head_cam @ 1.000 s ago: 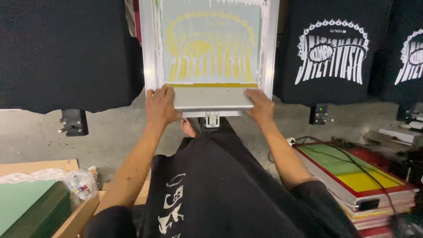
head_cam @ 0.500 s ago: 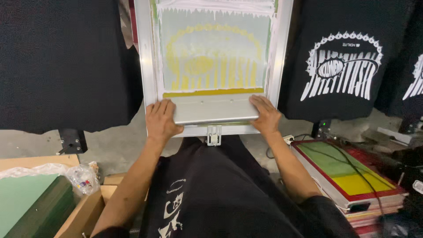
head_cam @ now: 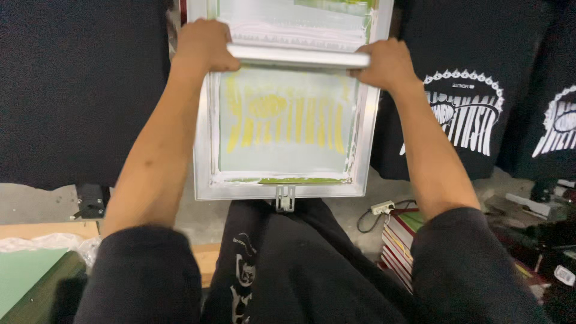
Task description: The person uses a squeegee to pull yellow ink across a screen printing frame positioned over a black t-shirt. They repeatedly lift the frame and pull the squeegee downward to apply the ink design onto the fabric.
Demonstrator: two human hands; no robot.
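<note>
Squeegee pushed from the near end of the screen to the far end.

A second ago my left hand [head_cam: 204,45] and right hand [head_cam: 387,63] held the squeegee [head_cam: 298,55] at the near edge of the screen frame [head_cam: 204,150], close to my body. Now both arms are stretched out and the blade sits near the frame's far edge. The yellow design [head_cam: 287,120], which lay beyond the blade before, now shows uncovered between the blade and me.

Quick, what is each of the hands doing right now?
Left hand: closed around one end of the squeegee bar.
Right hand: closed around the other end.
</note>
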